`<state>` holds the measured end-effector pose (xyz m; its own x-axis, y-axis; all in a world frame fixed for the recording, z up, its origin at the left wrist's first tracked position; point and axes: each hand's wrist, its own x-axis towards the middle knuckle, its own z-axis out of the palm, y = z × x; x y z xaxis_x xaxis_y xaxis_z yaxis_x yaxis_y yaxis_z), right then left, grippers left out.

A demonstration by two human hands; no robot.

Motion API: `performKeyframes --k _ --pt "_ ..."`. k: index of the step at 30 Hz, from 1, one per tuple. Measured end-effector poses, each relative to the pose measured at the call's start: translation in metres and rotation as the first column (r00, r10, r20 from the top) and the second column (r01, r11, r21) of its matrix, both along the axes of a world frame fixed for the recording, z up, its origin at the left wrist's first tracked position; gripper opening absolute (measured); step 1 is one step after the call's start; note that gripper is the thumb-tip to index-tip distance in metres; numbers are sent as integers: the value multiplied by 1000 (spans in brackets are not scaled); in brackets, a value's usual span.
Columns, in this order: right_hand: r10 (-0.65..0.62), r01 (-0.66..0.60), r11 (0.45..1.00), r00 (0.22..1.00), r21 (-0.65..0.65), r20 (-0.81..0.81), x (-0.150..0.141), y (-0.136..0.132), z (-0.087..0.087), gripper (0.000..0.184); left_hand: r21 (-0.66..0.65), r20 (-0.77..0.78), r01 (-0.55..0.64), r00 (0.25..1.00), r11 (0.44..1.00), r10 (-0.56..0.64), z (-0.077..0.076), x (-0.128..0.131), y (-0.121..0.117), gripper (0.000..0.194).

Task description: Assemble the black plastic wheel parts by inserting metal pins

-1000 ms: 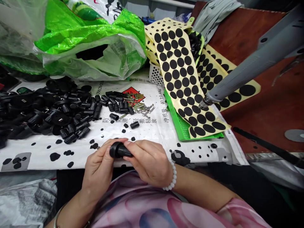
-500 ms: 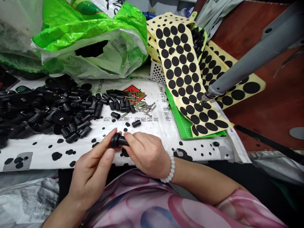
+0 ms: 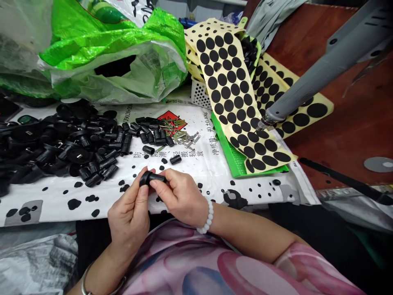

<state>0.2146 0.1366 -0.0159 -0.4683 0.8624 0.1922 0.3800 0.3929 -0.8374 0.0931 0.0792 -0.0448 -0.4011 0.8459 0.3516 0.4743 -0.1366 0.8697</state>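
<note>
A small black plastic part [image 3: 151, 178], a round cap on a short tube, is pinched between both my hands above the near edge of the white printed sheet [image 3: 211, 164]. My left hand [image 3: 131, 213] grips its cap end with thumb and fingers. My right hand [image 3: 180, 196], with a white bead bracelet at the wrist, holds the tube end. A big heap of like black parts [image 3: 61, 141] lies at the left, with loose black tubes [image 3: 150, 135] and small metal clips [image 3: 184, 137] behind my hands.
Yellow backing sheets of round black stickers [image 3: 239, 98] drape over a green tray [image 3: 236, 162] and a white basket [image 3: 199, 94]. A green and clear plastic bag [image 3: 107, 53] lies at the back. A grey tool arm [image 3: 322, 69] slants in from the right over the brown table [image 3: 346, 135].
Both hands have lifted the black part a little away from me, and my left fingers have shifted their hold on the cap end. The view has moved slightly.
</note>
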Motion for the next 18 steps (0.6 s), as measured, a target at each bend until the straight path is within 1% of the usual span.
performKeyframes --k 1,2,3,4,5,6,8,9,10,11,12,13,14,15,16,17,18 --pt "6 -15 993 998 -120 -70 -1 1 2 25 9 10 9 1000 1000 -9 -2 0 0 36" --pt "7 -39 972 991 -230 -135 -2 1 3 26 18 15 21 1000 1000 -21 -4 0 -1 37" --pt "3 -69 941 981 -332 -195 -3 2 4 28 32 7 30 1000 999 -31 -6 0 -1 39" --pt "-9 -100 898 970 -429 -245 -4 3 5 30 50 -9 36 999 998 -35 -7 -1 -1 40" --pt "-27 -131 840 959 -526 -282 -4 4 7 32 68 -31 42 999 997 -40 -9 -1 -1 42" --pt "-46 -164 765 951 -623 -307 -5 5 8 34 85 -57 46 998 995 -41 -10 -1 -1 42" --pt "-75 -213 597 945 -773 -319 -4 7 11 38 108 -99 47 994 993 -37 -10 -2 0 42" --pt "-68 -227 543 948 -809 -311 -4 8 13 39 107 -101 47 994 993 -36 -9 -2 0 40" --pt "-37 -231 540 954 -809 -297 -3 9 15 41 92 -84 47 996 995 -39 -9 -3 1 38" --pt "19 -227 602 963 -766 -270 -2 9 17 42 69 -47 44 998 997 -41 -8 -3 2 36" --pt "80 -202 713 975 -671 -209 -1 10 20 41 42 3 41 999 998 -42 -7 -3 3 34" --pt "123 -163 834 986 -527 -110 0 9 22 38 14 54 39 998 999 -39 -6 -4 4 33" --pt "139 -125 929 990 -349 13 1 9 24 32 -9 98 35 995 999 -34 -5 -4 5 33" --pt "126 -102 980 982 -170 141 2 7 25 27 -25 130 33 991 999 -29 -4 -4 5 33" --pt "97 -96 995 961 -18 259 3 6 26 25 -32 147 31 989 999 -26 -3 -5 6 34" --pt "67 -106 990 932 91 356 3 4 26 25 -35 156 30 987 999 -24 -3 -5 7 34" --pt "44 -126 978 902 164 430 3 2 24 25 -33 163 32 986 999 -26 -3 -5 7 35"
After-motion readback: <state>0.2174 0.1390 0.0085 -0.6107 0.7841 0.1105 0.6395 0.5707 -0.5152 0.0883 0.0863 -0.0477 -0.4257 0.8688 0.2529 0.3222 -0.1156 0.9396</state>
